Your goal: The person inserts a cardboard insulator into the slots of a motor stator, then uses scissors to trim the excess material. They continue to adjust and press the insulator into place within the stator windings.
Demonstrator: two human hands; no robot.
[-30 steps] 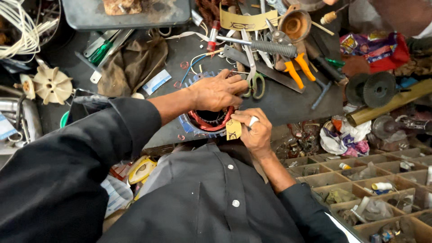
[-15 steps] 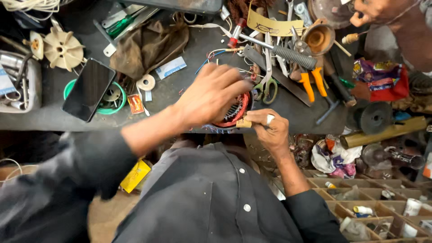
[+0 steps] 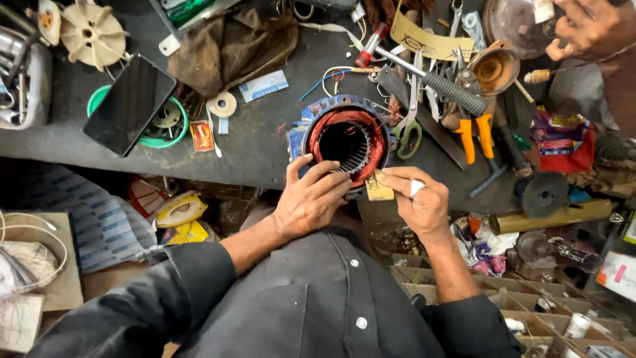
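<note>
Copper-red windings ring the dark bore of the round blue-cased motor stator (image 3: pixel 344 138) that sits at the near edge of the dark grey workbench (image 3: pixel 265 142), and both of our hands are on it. Our left hand (image 3: pixel 310 199) reaches in from the dark sleeve below, wrist bent upward, fingers spread and curled over the stator's near rim, their tips touching the coil. Our right hand (image 3: pixel 419 199) rises from the lower right, thumb and forefinger pinched on a small yellowish card slip (image 3: pixel 379 189) held against the stator's lower right edge; a strip of white tape (image 3: pixel 417 188) wraps one finger.

Half a second ago our left hand lay across the top of the stator, covering most of the winding; now it has dropped to the near rim and the whole copper ring shows. Our right hand keeps its pinch at the same corner. The view has shifted too, with the black smartphone (image 3: pixel 129 103) on the green plastic ring (image 3: pixel 173 136) now further left.

We cannot make out how far the slip enters the slots, since our fingers cover its upper end. Another person's hand (image 3: pixel 589 30) is cut off at the top right corner, beside orange-handled pliers (image 3: pixel 474 129) among tangled tools.
</note>
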